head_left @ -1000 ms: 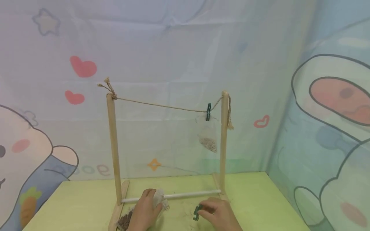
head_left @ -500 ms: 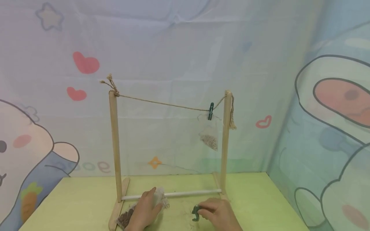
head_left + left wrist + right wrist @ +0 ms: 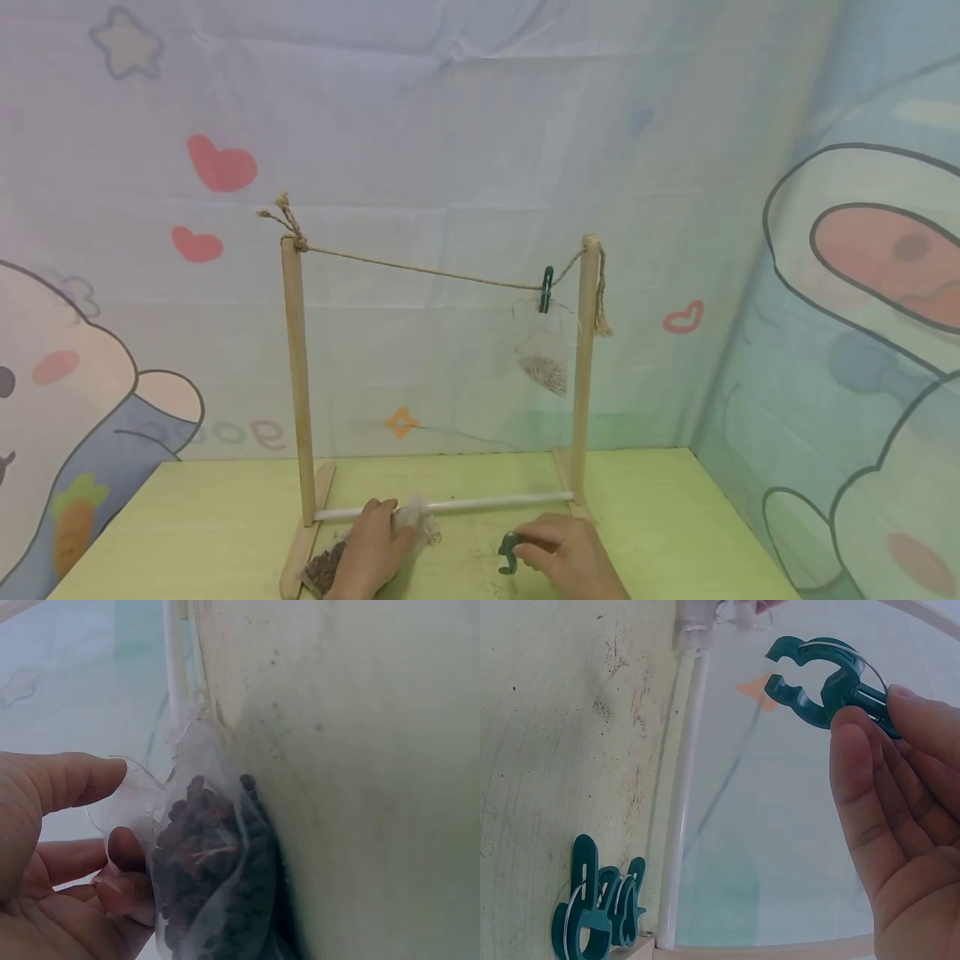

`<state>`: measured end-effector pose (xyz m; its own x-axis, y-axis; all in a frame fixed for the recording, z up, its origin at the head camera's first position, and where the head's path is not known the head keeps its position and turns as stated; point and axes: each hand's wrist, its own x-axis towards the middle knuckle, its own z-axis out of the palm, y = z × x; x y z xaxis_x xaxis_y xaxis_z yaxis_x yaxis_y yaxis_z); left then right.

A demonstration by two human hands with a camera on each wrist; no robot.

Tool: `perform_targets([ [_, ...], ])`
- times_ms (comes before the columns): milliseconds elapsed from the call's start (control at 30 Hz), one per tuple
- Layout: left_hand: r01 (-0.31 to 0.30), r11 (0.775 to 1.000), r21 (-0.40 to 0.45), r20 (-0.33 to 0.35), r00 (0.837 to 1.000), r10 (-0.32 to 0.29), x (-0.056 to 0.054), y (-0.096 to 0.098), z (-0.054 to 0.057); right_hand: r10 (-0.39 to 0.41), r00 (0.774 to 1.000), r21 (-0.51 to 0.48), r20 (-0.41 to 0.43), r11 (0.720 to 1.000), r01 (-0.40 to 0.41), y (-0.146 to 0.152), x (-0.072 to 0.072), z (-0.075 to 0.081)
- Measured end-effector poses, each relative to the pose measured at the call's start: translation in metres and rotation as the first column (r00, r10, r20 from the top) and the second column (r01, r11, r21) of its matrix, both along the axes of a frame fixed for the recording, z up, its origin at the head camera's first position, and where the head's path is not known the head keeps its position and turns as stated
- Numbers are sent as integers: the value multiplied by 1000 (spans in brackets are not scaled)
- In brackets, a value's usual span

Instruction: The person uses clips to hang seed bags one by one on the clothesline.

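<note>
A sheer drawstring bag [image 3: 195,870] of dark brown pieces lies on the table, left of the middle. Over it is my left hand [image 3: 368,554]; its fingers touch the bag's side while the thumb stands apart from them, sheer fabric in the gap. Between thumb and fingers, my right hand [image 3: 572,554] pinches the handle end of a green plastic spring clip [image 3: 825,686], whose rounded jaws stand apart, nothing between them. A second sheer bag [image 3: 543,372], holding small pale grains, hangs from the twine [image 3: 420,268] by another green clip [image 3: 546,290].
Two wooden posts [image 3: 297,375] carry the twine, joined low down by a white rod [image 3: 498,504]. Further green clips [image 3: 592,907] lie on the table by the frame's foot in the right wrist view. A printed cloth backdrop [image 3: 450,167] rises behind the yellow-green table [image 3: 652,525].
My left hand's fingers have drawn in and lowered slightly over the bag's upper part. The right hand keeps its pinch on the clip, with little movement. The hanging bag has swung slightly.
</note>
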<state>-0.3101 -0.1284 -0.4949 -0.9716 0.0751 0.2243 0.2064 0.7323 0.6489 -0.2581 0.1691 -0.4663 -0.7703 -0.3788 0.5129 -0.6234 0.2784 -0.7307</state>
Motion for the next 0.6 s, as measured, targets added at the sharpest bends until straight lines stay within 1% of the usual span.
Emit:
perform_targets([
  [100, 12, 1000, 6, -49, 999, -11, 3, -1, 2, -4, 1000, 10, 27, 1000, 4, 1, 0, 2],
  [167, 23, 1000, 10, -74, 997, -22, 5, -2, 4, -11, 998, 13, 63, 1000, 10, 1, 1, 3],
  [233, 31, 999, 12, -90, 996, -29, 7, -3, 7, -22, 995, 18, 101, 1000, 20, 0, 1, 4],
  [333, 40, 999, 25, -96, 995, -37, 9, -5, 14, -34, 991, 24, 126, 999, 31, 0, 2, 5],
  [467, 37, 999, 36, -80, 996, -34, 13, -9, 24, -42, 993, 30, 110, 999, 39, -1, 2, 5],
  [600, 31, 998, 59, -56, 998, -28, 19, -11, 37, -38, 997, 31, 68, 999, 36, 1, 2, 3],
])
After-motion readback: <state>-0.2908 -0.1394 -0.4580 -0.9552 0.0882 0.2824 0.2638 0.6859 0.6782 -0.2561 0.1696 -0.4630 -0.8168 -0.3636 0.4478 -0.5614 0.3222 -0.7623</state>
